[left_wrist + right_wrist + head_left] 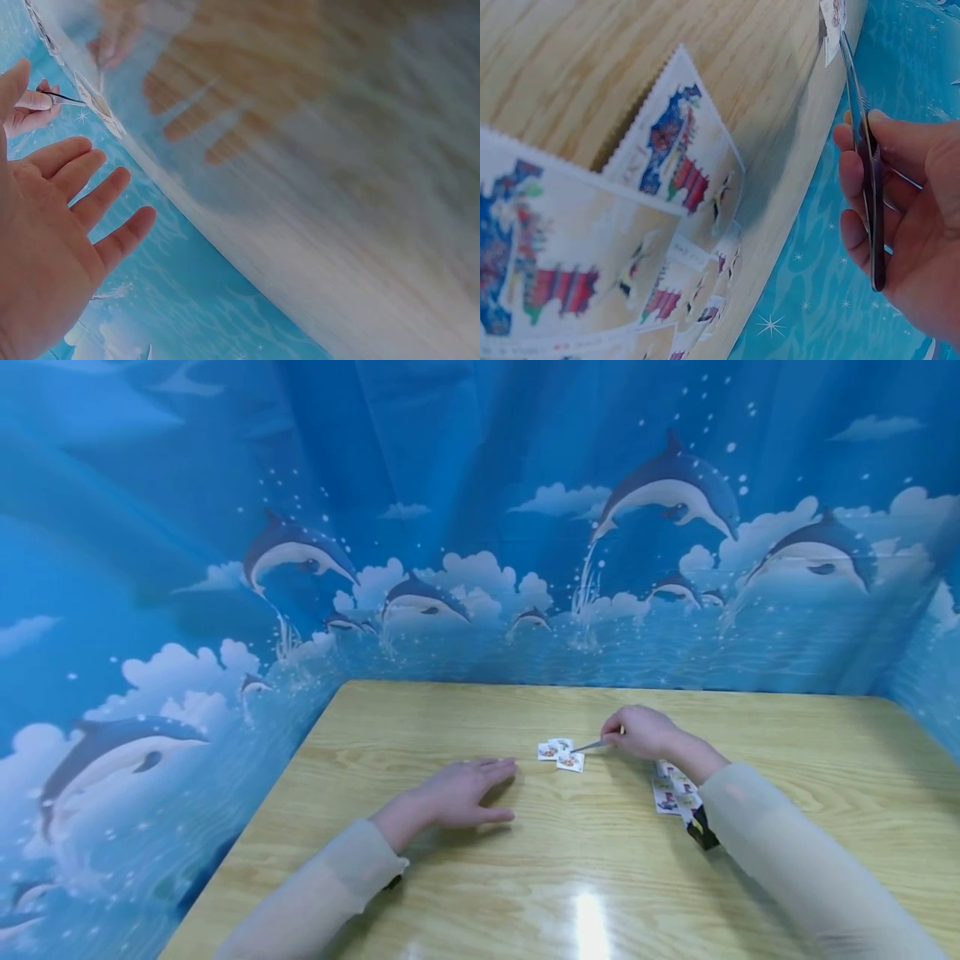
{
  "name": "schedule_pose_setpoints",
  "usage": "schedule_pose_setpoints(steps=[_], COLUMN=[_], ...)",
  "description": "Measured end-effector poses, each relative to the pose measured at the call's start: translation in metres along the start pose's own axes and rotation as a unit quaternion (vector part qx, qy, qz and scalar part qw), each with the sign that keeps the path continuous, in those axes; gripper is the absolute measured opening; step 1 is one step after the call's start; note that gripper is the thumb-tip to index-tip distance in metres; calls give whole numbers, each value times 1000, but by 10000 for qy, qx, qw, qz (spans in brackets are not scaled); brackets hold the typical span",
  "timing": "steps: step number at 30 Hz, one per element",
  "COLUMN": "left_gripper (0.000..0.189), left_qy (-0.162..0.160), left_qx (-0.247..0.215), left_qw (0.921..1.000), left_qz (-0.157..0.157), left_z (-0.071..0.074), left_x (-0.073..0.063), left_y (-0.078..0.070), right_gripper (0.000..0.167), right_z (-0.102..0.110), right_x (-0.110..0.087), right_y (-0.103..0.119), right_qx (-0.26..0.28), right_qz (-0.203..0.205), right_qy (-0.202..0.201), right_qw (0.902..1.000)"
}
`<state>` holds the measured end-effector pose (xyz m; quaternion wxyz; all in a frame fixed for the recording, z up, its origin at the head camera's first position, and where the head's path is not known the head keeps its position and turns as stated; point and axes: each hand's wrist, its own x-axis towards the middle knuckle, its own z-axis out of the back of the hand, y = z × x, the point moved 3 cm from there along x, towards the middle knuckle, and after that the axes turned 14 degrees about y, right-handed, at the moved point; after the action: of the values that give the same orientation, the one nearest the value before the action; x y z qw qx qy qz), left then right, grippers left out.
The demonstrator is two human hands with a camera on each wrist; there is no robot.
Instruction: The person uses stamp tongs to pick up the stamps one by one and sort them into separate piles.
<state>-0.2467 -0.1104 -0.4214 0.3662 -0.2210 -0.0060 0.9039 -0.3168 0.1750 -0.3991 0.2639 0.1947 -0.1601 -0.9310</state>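
Observation:
Tweezers (870, 180) are pinched between the thumb and fingers of my right hand (643, 732). Their tips reach a small group of stamps (570, 762) that overlap one another near the middle of the table; in the right wrist view the tips meet a stamp (832, 26) at the top edge. Whether they grip it I cannot tell. My left hand (467, 793) is held low over the table, left of these stamps, its fingers spread and holding nothing. In the left wrist view its palm (45, 247) shows, with the fingers extended.
More stamps (665, 797) with a red building and blue figures overlap under my right forearm. A black object (702, 831) lies beside them, partly hidden by the sleeve. The glossy wooden table (450, 718) ends at a dolphin-printed blue curtain (480, 635).

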Motion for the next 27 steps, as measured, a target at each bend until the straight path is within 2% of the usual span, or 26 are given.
schedule_pose_setpoints(steps=[8,14,21,27], left_gripper=[80,81,80,80], left_qy=[-12,47,89,142], left_qx=[59,173,317,367], left_qw=[10000,9993,9974,9964], left_qz=[-42,-325,-646,-754], left_z=[1,2,6,9], left_x=[1,3,12,25], left_y=[-5,-16,-31,-43], right_gripper=[21,23,25,21], right_z=[3,5,-1,-5], right_x=[-9,-24,-45,-71], right_y=[-3,-6,-14,-23], right_qx=[99,242,671,1054], right_qz=[-102,-99,-118,-61], right_qy=[-116,-216,-175,-316], right_qw=[9998,9994,9975,9939])
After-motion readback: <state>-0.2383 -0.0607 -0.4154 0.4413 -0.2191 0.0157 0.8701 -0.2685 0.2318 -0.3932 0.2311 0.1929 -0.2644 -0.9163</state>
